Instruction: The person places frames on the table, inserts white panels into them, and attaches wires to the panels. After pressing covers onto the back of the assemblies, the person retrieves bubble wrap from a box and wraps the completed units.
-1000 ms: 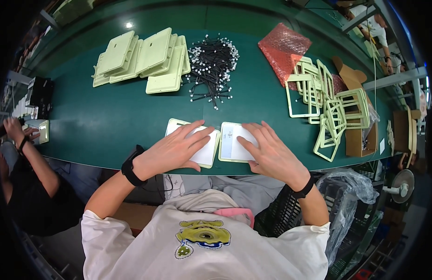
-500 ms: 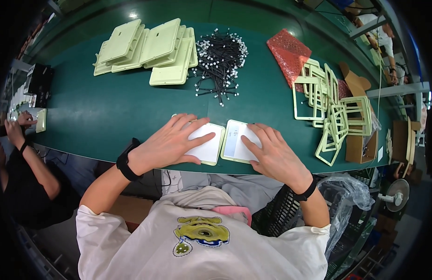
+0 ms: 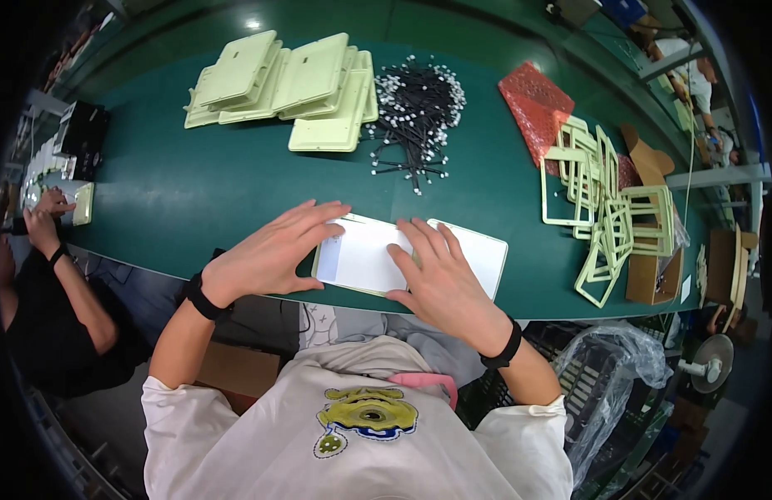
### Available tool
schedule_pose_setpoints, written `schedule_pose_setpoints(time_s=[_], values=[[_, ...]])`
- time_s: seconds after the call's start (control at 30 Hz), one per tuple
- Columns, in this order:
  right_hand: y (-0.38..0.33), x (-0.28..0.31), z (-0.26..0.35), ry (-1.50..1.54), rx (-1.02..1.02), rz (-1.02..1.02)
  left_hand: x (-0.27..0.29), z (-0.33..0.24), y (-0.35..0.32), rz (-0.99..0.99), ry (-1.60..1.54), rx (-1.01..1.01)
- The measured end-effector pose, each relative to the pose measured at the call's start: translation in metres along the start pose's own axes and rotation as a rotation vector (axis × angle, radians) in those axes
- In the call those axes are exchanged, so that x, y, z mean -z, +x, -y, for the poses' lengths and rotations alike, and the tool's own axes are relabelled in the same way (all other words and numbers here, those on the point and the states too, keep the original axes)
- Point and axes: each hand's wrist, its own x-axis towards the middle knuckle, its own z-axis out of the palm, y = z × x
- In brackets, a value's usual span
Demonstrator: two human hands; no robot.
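A white-faced panel [image 3: 365,257] is laid flat at the near edge of the tabletop [image 3: 194,192], abt midway along, btwn the L hand [image 3: 273,254] and the R hand [image 3: 448,287]; a second panel [image 3: 486,254] is set just R of it, the join hidden by the R hand. L hand: fingers reached to the panel's far L corner, thumb set well apart nr its near L corner. R hand: fingers half curled over the R side, thumb apart; whether either rim is pinched can't be made out. Step in hand is judged to be placing or squaring of the panel; for the next move an even hold by both edges is prob. called for, w/ the white face unpressed. Twd the far L corner pale housings [image 3: 315,75] are stacked; at the far edge black cables [image 3: 418,108] are heaped; twd the R end red bubble wrap [image 3: 528,100] and loose frames [image 3: 613,218] are piled nr a carton [image 3: 641,283]. Any slide R is prob. blocked by the second panel
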Motion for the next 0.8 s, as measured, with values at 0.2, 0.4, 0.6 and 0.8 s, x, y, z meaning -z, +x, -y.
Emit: schedule_pose_setpoints(time_s=[0.2,0.4,0.6,0.8], values=[[-0.008,-0.01,0.002,0.028,-0.004,-0.05,-0.005,0.004,-0.005,-0.042,-0.064,-0.021],[-0.009,-0.003,0.005,-0.012,0.028,-0.048,-0.006,0.006,-0.011,-0.07,-0.11,-0.024],[0.007,0.01,0.009,0.052,-0.053,-0.014,-0.009,0.007,-0.011,-0.106,-0.081,-0.067],[0.018,0.013,0.005,0.047,-0.101,0.05,-0.008,0.007,-0.01,-0.097,-0.113,-0.043]])
